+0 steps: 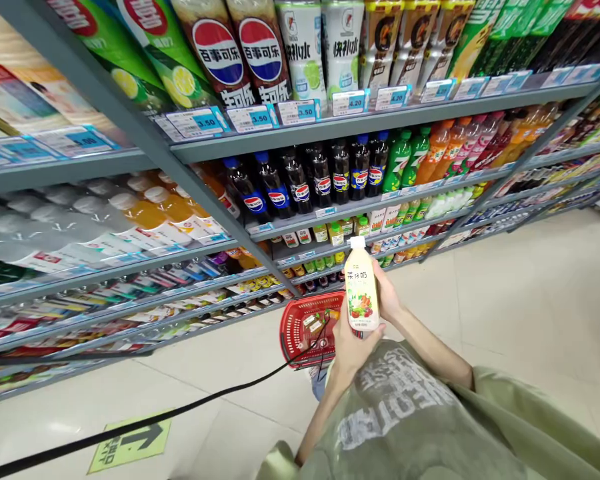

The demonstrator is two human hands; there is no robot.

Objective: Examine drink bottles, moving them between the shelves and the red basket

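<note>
Both of my hands are wrapped round a pale yellow drink bottle [361, 283] with a white cap, held up in front of my chest. Its label, with Chinese characters and pictures of fruit and vegetables, faces me. My left hand [349, 343] grips the lower left side and base. From the right side my right hand [387, 297] closes on it, with part of the fingers hidden behind the bottle. Below and left of the bottle is a red shopping basket [289, 333] with a few small items inside, partly covered by my left hand.
Shelves of drinks run across the front, with dark cola bottles [297, 180] on a middle shelf and price tags [257, 119] along the upper shelf edge [380, 119]. A black cable [205, 398] crosses the lower left. On the tiled floor [520, 313] lies a green arrow sign [133, 441].
</note>
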